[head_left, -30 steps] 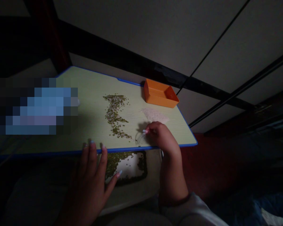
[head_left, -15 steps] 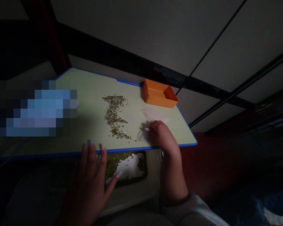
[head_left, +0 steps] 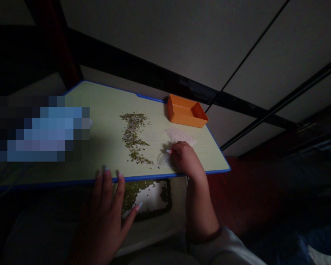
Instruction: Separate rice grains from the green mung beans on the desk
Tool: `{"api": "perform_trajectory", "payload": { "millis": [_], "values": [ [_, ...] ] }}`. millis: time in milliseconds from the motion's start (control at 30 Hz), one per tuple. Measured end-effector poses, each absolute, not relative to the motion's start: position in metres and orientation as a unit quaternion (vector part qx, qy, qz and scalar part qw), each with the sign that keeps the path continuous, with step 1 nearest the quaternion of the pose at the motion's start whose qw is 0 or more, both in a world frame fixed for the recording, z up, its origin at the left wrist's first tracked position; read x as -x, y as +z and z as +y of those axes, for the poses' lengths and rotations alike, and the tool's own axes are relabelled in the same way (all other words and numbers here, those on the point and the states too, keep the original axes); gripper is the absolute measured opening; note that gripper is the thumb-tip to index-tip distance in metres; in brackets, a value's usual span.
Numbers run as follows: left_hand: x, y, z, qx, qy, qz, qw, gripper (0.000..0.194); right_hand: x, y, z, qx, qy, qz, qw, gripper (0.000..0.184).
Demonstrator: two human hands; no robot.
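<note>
My right hand (head_left: 186, 159) rests on a pale blue-edged table (head_left: 105, 147) and pinches a small clear curved piece of plastic (head_left: 162, 159). Its fingertips lie between a strip of green beans (head_left: 134, 137) and a little heap of white rice (head_left: 180, 134). My left hand (head_left: 109, 206) is spread with fingers apart, its fingertips at the table's near edge. Below that edge, under the left hand, lies a dark-rimmed tray (head_left: 154, 198) with green beans in it.
An orange rectangular box (head_left: 187, 110) stands at the table's far right corner. A blurred bluish patch (head_left: 41, 129) covers the table's left part. A dark frame bar (head_left: 154, 73) runs behind the table. The room is dim.
My right hand has slid a little to the left with the clear piece, closer to the green beans. The left hand has stayed in place.
</note>
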State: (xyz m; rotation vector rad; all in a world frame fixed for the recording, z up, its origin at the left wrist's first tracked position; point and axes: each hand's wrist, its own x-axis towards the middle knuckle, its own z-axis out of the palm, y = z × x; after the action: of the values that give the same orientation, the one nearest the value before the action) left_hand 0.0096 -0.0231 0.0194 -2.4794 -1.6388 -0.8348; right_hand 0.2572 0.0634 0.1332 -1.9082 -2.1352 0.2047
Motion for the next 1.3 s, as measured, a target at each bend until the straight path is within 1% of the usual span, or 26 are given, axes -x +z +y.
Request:
{"api": "perform_trajectory", "payload": {
  "millis": [167,267,467,633,900,1133,1300],
  "values": [
    [-0.01,0.017,-0.022,0.803,-0.277,-0.527,0.029,0.085,-0.261,0.131,0.061,0.642,0.081,-0.749,0.143,0.017],
    [-0.011,0.017,-0.021,0.8,-0.282,-0.529,0.033,0.083,-0.264,0.131,0.06,0.636,0.089,-0.75,0.16,0.018],
    [-0.01,0.017,-0.021,0.805,-0.272,-0.527,0.035,0.085,-0.27,0.133,0.055,0.641,0.088,-0.738,0.193,0.016],
    [-0.01,0.016,-0.022,0.8,-0.272,-0.533,0.033,0.084,-0.269,0.132,0.054,0.621,0.103,-0.756,0.18,0.017],
    [-0.01,0.018,-0.021,0.803,-0.274,-0.528,0.027,0.087,-0.263,0.132,0.058,0.663,0.074,-0.726,0.167,0.017],
    [-0.01,0.017,-0.021,0.801,-0.282,-0.528,0.028,0.087,-0.266,0.13,0.057,0.6,0.131,-0.765,0.192,0.018],
    [-0.009,0.016,-0.021,0.801,-0.281,-0.528,0.026,0.088,-0.269,0.128,0.057,0.579,0.144,-0.776,0.206,0.019]
  ]
}}
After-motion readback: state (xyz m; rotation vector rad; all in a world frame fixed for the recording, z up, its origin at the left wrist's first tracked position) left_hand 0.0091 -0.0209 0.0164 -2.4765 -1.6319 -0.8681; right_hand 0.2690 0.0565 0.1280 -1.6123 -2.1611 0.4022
